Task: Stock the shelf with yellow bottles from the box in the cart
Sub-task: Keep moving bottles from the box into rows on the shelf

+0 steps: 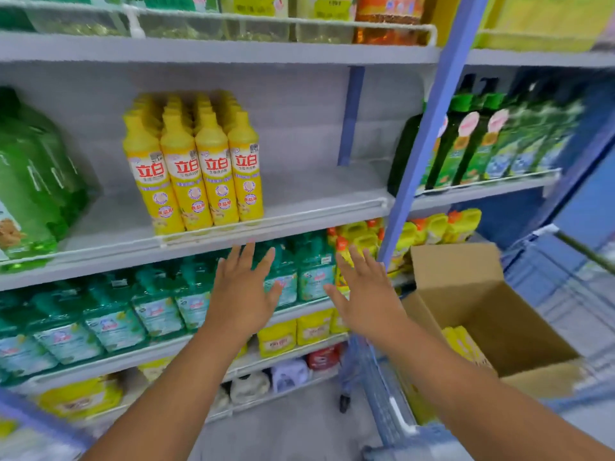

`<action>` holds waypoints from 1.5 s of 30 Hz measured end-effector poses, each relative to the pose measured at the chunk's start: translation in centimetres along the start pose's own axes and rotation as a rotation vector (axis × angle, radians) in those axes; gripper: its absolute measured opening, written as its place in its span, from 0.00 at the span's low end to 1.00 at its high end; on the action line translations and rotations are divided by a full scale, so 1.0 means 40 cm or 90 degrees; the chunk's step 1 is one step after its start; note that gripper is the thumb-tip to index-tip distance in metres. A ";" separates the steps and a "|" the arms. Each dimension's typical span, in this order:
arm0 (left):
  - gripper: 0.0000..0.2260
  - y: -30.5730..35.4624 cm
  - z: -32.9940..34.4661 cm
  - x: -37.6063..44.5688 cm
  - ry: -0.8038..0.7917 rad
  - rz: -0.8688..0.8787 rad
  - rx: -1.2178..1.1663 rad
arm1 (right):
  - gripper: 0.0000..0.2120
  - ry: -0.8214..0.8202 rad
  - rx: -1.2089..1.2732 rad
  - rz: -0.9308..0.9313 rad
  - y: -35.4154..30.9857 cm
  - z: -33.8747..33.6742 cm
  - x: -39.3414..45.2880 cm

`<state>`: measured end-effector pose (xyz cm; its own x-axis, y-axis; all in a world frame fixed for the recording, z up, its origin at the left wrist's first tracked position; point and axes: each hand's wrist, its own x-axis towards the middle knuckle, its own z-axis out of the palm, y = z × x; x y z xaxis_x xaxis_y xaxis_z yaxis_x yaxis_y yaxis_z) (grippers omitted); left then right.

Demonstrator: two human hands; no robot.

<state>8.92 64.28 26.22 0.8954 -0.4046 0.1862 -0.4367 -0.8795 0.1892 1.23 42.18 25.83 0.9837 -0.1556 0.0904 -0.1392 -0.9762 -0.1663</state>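
Below shelf (299, 211) edge, hands empty; open room right of yellow bottles (193, 168).

1. Two bare forearms enter from the bottom edge; no sleeve shows on either within the picture.
2. The left hand (240, 296) wears no glove, ring or watch; its wrist carries no band.
3. The right hand (367, 296) is likewise ungloved; its fingers and wrist are unadorned.
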 end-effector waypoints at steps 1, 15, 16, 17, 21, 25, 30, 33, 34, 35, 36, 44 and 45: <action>0.29 0.042 0.014 -0.005 -0.002 0.012 -0.013 | 0.42 0.003 0.008 0.016 0.039 -0.001 -0.023; 0.29 0.849 0.252 0.005 -0.118 0.113 0.001 | 0.42 -0.013 0.057 0.152 0.780 0.007 -0.349; 0.29 0.916 0.271 0.008 -0.123 0.115 0.007 | 0.43 -0.014 0.055 0.156 0.838 0.003 -0.363; 0.29 0.977 0.289 0.010 -0.128 0.114 0.008 | 0.43 -0.016 0.053 0.158 0.892 -0.003 -0.376; 0.30 1.148 0.360 0.006 -0.155 0.114 0.000 | 0.43 -0.029 0.060 0.172 1.063 -0.033 -0.411; 0.29 1.228 0.424 0.022 -0.175 0.099 0.030 | 0.43 -0.056 0.035 0.148 1.173 -0.036 -0.385; 0.30 1.274 0.510 0.106 -0.192 0.072 0.070 | 0.35 -0.104 0.047 0.136 1.260 0.025 -0.329; 0.30 1.294 0.586 0.182 -0.196 0.031 0.072 | 0.41 -0.145 0.042 0.126 1.302 0.078 -0.289; 0.30 1.305 0.609 0.198 -0.197 0.029 0.064 | 0.42 -0.153 0.028 0.119 1.317 0.087 -0.273; 0.30 1.318 0.643 0.217 -0.206 0.027 0.050 | 0.42 -0.165 0.023 0.121 1.340 0.102 -0.244; 0.29 1.331 0.679 0.231 -0.214 0.027 0.039 | 0.42 -0.174 0.020 0.127 1.364 0.119 -0.212; 0.29 1.366 0.907 0.307 -0.317 0.010 0.014 | 0.33 -0.305 0.022 0.135 1.516 0.303 -0.045; 0.29 1.359 0.935 0.324 -0.324 -0.002 0.023 | 0.33 -0.321 0.024 0.132 1.525 0.329 -0.047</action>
<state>0.05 1.87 2.87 0.8293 -0.4653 -0.3095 -0.4395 -0.8851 0.1533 -7.63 -15.09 2.60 0.8697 -0.2443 -0.4289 -0.3416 -0.9251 -0.1659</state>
